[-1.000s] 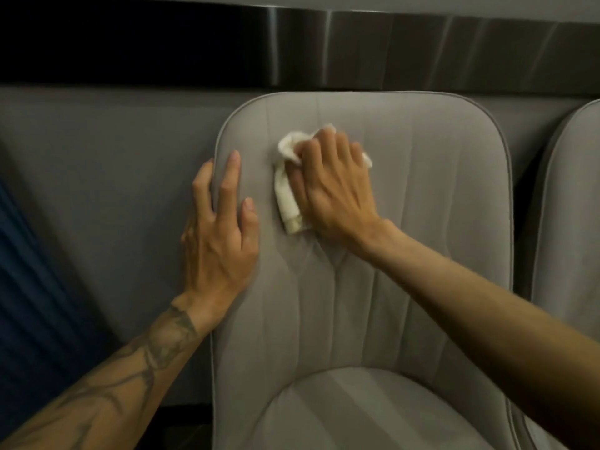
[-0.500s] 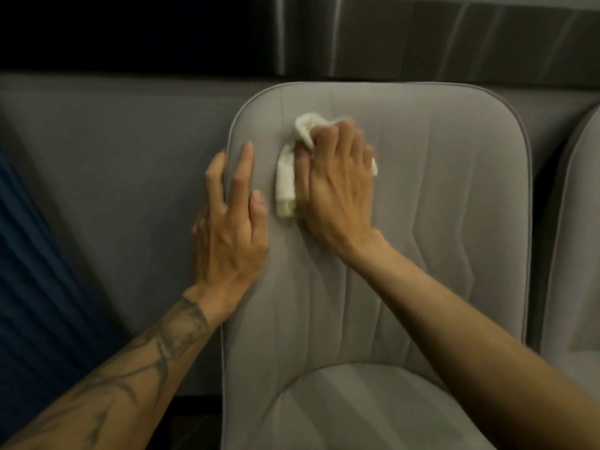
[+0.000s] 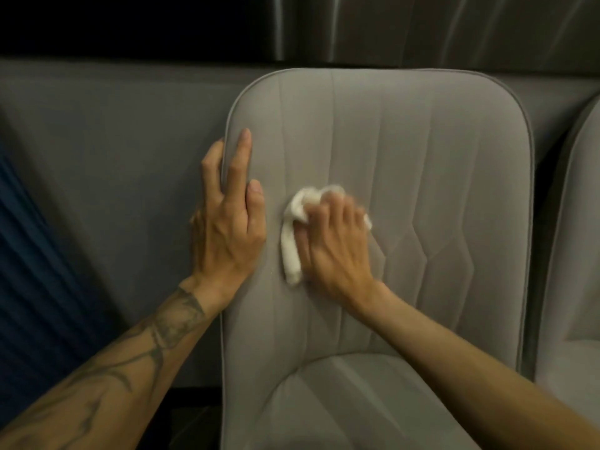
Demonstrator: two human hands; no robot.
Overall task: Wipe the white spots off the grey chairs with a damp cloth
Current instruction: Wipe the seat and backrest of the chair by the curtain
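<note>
A grey upholstered chair [image 3: 438, 164] fills the middle of the head view, its stitched backrest facing me. My right hand [image 3: 334, 245] grips a bunched white cloth [image 3: 292, 241] and presses it against the backrest left of centre; the hand is blurred. Part of the cloth sticks out to the left and above my fingers. My left hand [image 3: 227, 219] lies flat on the backrest's left edge, fingers straight, one finger past the rim. I see no white spots on the bare fabric.
A second grey chair [image 3: 578, 254] stands close on the right. Behind the chairs runs a grey padded wall [image 3: 113, 157] under a dark metal ledge [image 3: 422, 27]. Dark blue pleated fabric [image 3: 35, 271] hangs at the left.
My right hand has slid the cloth down the backrest from near the top edge to mid-height. My left hand keeps its place on the left edge. The view has tilted slightly.
</note>
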